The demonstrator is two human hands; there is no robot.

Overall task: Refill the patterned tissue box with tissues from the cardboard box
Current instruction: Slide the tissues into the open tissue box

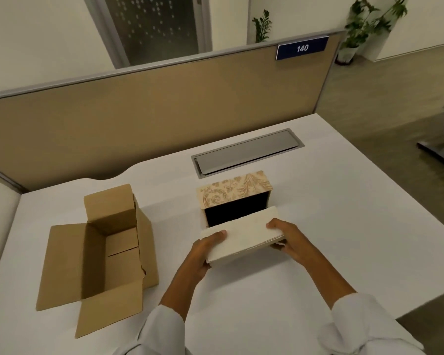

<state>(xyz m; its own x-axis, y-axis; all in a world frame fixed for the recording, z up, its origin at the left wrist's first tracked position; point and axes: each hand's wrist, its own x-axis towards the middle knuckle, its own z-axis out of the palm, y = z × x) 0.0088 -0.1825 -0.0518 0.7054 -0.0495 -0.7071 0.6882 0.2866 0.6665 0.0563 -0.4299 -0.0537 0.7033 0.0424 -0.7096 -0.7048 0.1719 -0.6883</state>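
A white desk (331,213) carries everything; the cardboard box (108,252) stands open at the left, well apart from the patterned tissue box (235,192), whose dark opening faces the person; just before it a stack of tissues (244,234) is gripped endwise, left hand (205,248) and right hand (289,235) reaching forward, thumbs on top.

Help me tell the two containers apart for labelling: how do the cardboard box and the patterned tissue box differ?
The cardboard box is plain brown; the patterned tissue box carries a floral print.
The cardboard box opens upward with flaps spread, while the patterned tissue box opens toward the person, dark inside.
The cardboard box looks larger.
Both stand on the white desk and show no tissues inside.
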